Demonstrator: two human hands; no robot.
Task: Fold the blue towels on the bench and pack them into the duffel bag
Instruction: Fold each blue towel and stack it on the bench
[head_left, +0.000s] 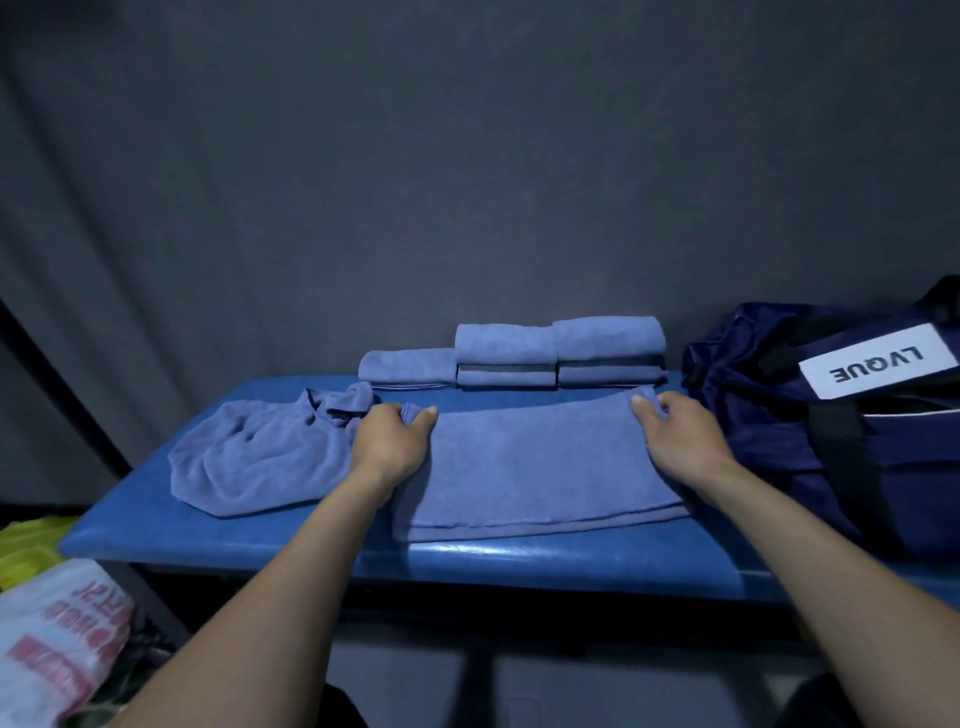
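Observation:
A blue towel (530, 467) lies folded flat in the middle of the blue padded bench (311, 540). My left hand (392, 434) pinches its far left corner, and my right hand (675, 431) pinches its far right corner. Left of it sits a crumpled blue towel (260, 457). Several folded blue towels (509, 353) are stacked in low piles along the bench's back edge. A navy duffel bag (831, 415) with a white LVQUE label stands at the right end of the bench.
A dark grey curtain (467, 156) hangs close behind the bench. On the floor at the lower left lie a white plastic bag with red print (57, 639) and something yellow (26, 545). A dark bar slants down at the far left.

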